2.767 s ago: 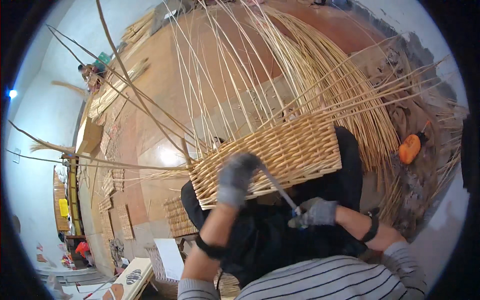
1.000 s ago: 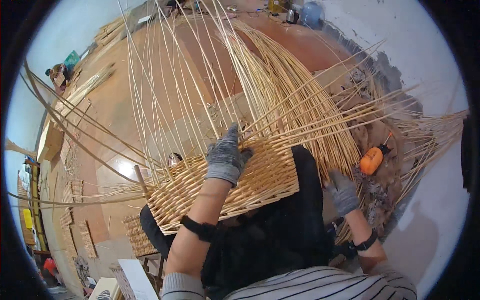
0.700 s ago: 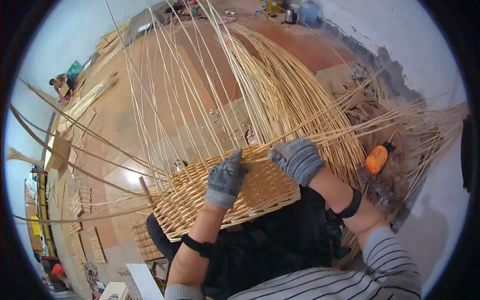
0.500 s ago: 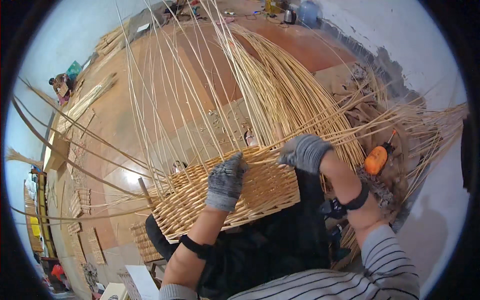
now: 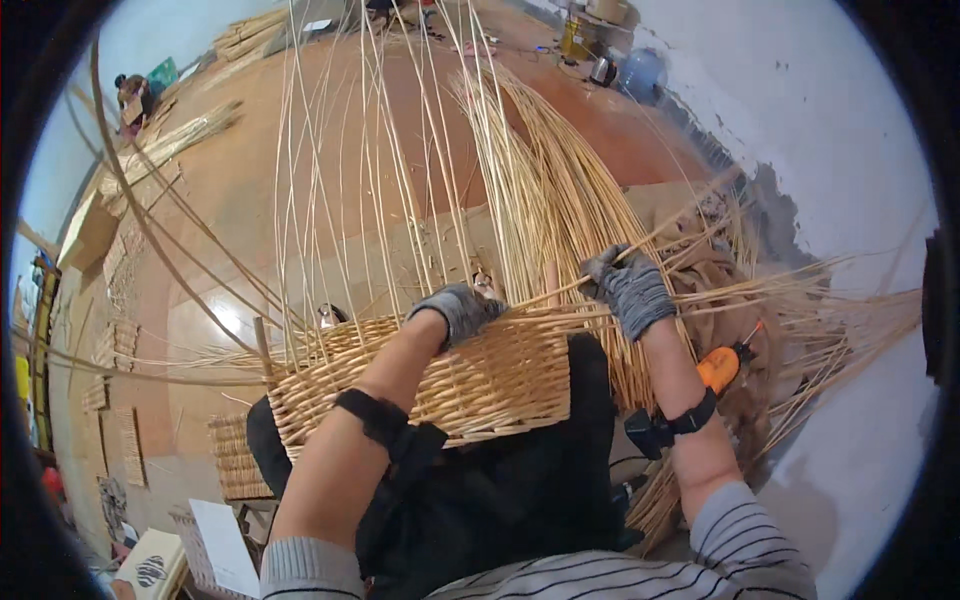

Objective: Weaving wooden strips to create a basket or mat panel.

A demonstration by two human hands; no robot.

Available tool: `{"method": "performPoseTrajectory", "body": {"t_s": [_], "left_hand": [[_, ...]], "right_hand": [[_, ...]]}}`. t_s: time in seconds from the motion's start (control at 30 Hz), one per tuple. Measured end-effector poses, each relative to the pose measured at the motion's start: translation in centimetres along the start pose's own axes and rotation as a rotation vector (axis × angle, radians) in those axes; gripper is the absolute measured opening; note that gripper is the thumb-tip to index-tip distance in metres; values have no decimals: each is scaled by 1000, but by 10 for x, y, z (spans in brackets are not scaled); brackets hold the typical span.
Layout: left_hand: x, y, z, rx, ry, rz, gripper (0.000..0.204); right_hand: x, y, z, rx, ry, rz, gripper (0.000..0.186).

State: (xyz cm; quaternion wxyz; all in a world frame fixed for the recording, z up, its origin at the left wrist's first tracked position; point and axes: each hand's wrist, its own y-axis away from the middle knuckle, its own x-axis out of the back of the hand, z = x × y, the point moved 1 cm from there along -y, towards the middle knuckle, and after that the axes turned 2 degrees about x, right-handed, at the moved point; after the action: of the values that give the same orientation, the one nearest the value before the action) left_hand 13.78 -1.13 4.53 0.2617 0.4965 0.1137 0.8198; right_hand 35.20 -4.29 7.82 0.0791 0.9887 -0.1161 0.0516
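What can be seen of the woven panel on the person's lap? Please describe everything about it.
The woven panel looks like pale tan wicker, roughly rectangular, made of slender rods in close rows. It lies across the dark-clothed lap, with a thicker brown stick standing at its far left corner. Long unwoven rods rise from its far edge; more extend past its right end. The left hand touches the far edge, while the right hand holds a rod beyond the right end.

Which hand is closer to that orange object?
Right. Your right hand is up and left of the orange object; your left hand is farther left, at the woven panel's top edge.
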Motion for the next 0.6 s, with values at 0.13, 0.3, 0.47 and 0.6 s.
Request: {"method": "performPoseTrajectory", "body": {"t_s": [0.13,0.3,0.47,0.6], "left_hand": [[-23,-20,-13,54,81,56,52],[-18,-18,20,316,118,120,44],[-7,-20,-3,-142,-397,-248,47],[1,-22,8,138,-106,-158,55]], "right_hand": [[-42,-38,-34,563,607,-146,26],[-95,-125,-14,521,1252,-194,59],[-33,-4,-2,325,99,247,21],[-1,24,19,275,-626,-30,17]]}}
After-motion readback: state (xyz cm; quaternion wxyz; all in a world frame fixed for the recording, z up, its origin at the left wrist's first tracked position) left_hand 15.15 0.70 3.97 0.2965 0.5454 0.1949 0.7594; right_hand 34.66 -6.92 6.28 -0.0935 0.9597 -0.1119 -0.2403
